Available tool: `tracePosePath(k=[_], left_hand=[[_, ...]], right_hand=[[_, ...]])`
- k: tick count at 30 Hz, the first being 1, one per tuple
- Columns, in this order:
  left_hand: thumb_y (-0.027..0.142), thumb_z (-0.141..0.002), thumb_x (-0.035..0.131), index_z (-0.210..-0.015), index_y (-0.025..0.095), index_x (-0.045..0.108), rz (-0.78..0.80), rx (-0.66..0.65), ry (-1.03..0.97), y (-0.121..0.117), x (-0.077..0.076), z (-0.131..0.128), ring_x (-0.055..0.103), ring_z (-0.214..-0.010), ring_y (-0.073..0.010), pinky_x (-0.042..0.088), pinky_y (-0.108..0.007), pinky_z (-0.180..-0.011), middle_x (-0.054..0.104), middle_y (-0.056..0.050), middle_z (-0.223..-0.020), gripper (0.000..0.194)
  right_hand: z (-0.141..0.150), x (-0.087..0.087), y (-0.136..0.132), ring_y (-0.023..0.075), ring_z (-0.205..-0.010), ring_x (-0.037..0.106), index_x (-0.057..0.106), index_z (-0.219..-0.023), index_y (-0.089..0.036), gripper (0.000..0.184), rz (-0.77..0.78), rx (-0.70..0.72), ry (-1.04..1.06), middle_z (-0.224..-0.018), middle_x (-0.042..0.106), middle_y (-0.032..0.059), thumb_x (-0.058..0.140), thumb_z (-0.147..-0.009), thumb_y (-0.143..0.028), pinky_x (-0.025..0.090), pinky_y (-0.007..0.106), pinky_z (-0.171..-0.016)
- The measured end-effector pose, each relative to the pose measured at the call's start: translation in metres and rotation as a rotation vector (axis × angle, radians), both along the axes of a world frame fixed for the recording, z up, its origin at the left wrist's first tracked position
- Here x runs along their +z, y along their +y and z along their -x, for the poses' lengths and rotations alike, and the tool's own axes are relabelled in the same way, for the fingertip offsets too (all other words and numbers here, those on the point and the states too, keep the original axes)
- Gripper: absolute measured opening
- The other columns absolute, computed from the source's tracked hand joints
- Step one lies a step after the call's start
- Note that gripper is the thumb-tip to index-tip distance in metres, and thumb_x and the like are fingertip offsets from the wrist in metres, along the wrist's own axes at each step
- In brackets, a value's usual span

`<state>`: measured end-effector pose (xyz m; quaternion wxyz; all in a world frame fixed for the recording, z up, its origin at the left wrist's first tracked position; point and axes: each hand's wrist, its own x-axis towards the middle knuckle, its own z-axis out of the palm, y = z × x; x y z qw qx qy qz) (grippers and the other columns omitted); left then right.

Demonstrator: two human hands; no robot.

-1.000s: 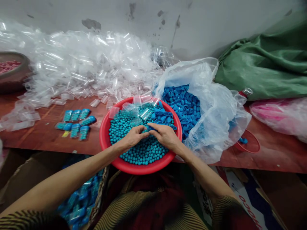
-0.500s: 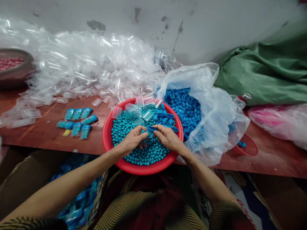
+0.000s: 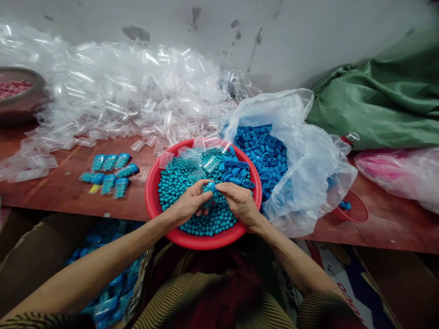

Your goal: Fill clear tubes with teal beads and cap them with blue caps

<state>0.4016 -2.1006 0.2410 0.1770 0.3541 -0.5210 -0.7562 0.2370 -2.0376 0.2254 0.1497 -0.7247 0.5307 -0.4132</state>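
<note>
My left hand (image 3: 192, 199) is closed around a small clear plastic tube, mostly hidden by the fingers. A blue cap (image 3: 210, 186) sits at the tube's top end, and the fingertips of my right hand (image 3: 240, 201) pinch its edge. Both hands are over a red basin (image 3: 154, 205) of turquoise beads (image 3: 202, 227). Inside the basin, loose blue caps (image 3: 236, 172) are heaped at the right and a few empty clear tubes (image 3: 188, 155) lie at the back.
Filled, capped tubes (image 3: 109, 182) lie left of the basin on the red table (image 3: 51, 194). Behind spreads a big pile of clear tubes (image 3: 137, 91). At right stand a plastic bag (image 3: 302, 155) of blue caps and a small red basket (image 3: 360, 208). An open carton (image 3: 41, 246) is below.
The blue cap in my right hand has moved left and turned from lying sideways to sitting at the tube's top. My left hand has hardly moved.
</note>
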Motion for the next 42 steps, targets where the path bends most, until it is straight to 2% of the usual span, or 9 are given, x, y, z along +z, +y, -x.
tracePosePath(k=[7,17,23,27,31,33,37,40,42], left_hand=[[0.043,-0.074,0.064,-0.114,0.02,0.045,0.029,0.044,-0.005,0.002,0.0,0.0,0.047,-0.037,-0.0049,0.023,-0.015,-0.031,0.058,0.004,-0.068,0.05],[0.039,-0.074,0.064,-0.101,0.021,0.048,0.084,0.186,0.015,0.009,0.004,0.008,0.037,-0.038,-0.0042,0.03,-0.016,-0.035,0.041,0.01,-0.054,0.036],[0.04,-0.078,0.057,-0.105,0.021,0.044,0.214,0.138,-0.044,0.005,0.0,0.002,0.045,-0.037,-0.0059,0.032,-0.016,-0.033,0.046,0.009,-0.058,0.035],[0.041,-0.078,0.055,-0.106,0.022,0.041,0.187,0.068,-0.064,0.002,-0.001,-0.005,0.052,-0.039,-0.0082,0.034,-0.016,-0.032,0.053,0.007,-0.064,0.037],[0.041,-0.08,0.053,-0.107,0.022,0.04,0.215,0.027,-0.065,0.002,0.0,-0.004,0.053,-0.039,-0.0079,0.032,-0.015,-0.031,0.052,0.007,-0.065,0.036],[0.04,-0.081,0.052,-0.108,0.022,0.04,0.239,0.014,-0.077,0.004,0.0,-0.002,0.053,-0.04,-0.0081,0.034,-0.015,-0.032,0.049,0.007,-0.064,0.035],[0.038,-0.082,0.052,-0.117,0.024,0.038,0.254,0.06,-0.109,0.008,-0.003,0.001,0.049,-0.039,-0.0072,0.033,-0.017,-0.033,0.046,0.008,-0.064,0.04],[0.036,-0.082,0.052,-0.124,0.022,0.036,0.235,0.1,-0.086,0.009,-0.002,0.002,0.043,-0.039,-0.0067,0.031,-0.019,-0.036,0.043,0.008,-0.06,0.047],[0.035,-0.081,0.054,-0.121,0.02,0.041,0.258,0.127,-0.042,0.008,0.0,0.003,0.04,-0.043,-0.0066,0.031,-0.02,-0.041,0.042,0.007,-0.06,0.044]], right_hand=[[-0.004,-0.001,0.0,0.0169,-0.092,0.066,0.07,-0.098,-0.019,0.027,0.039,-0.059,0.026,-0.098,0.072,0.0074,0.046,-0.089,-0.014,0.052,0.032,-0.083],[-0.012,0.002,-0.004,0.0128,-0.081,0.066,0.07,-0.096,-0.02,0.026,0.071,-0.02,-0.175,-0.088,0.071,0.0039,0.049,-0.087,-0.01,0.053,0.024,-0.075],[-0.005,0.003,-0.009,0.0138,-0.083,0.062,0.062,-0.109,-0.02,0.029,-0.13,-0.021,-0.324,-0.093,0.066,0.0034,0.058,-0.081,-0.018,0.051,0.029,-0.078],[-0.001,0.003,-0.015,0.012,-0.064,0.057,0.058,-0.095,-0.018,0.027,-0.394,-0.106,-0.634,-0.075,0.059,-0.0019,0.066,-0.072,-0.029,0.051,0.026,-0.056],[-0.003,0.008,-0.019,0.0111,-0.06,0.057,0.055,-0.09,-0.019,0.036,-0.413,-0.195,-0.814,-0.08,0.059,-0.0023,0.072,-0.063,-0.035,0.049,0.023,-0.049],[-0.004,0.011,-0.019,0.0117,-0.061,0.058,0.058,-0.087,-0.018,0.029,-0.383,-0.224,-0.756,-0.077,0.061,-0.0016,0.07,-0.067,-0.036,0.05,0.025,-0.053],[-0.006,0.013,-0.016,0.0152,-0.077,0.062,0.064,-0.086,-0.019,0.012,-0.213,-0.119,-0.373,-0.081,0.065,0.0025,0.055,-0.083,-0.026,0.05,0.03,-0.074],[-0.009,0.011,-0.01,0.0181,-0.092,0.061,0.061,-0.101,-0.018,0.018,-0.119,0.003,-0.16,-0.096,0.064,0.0073,0.051,-0.087,-0.026,0.049,0.034,-0.084],[-0.014,0.009,-0.005,0.0227,-0.11,0.055,0.048,-0.122,-0.016,0.044,-0.119,0.072,-0.073,-0.116,0.057,0.013,0.059,-0.083,-0.033,0.047,0.038,-0.091]])
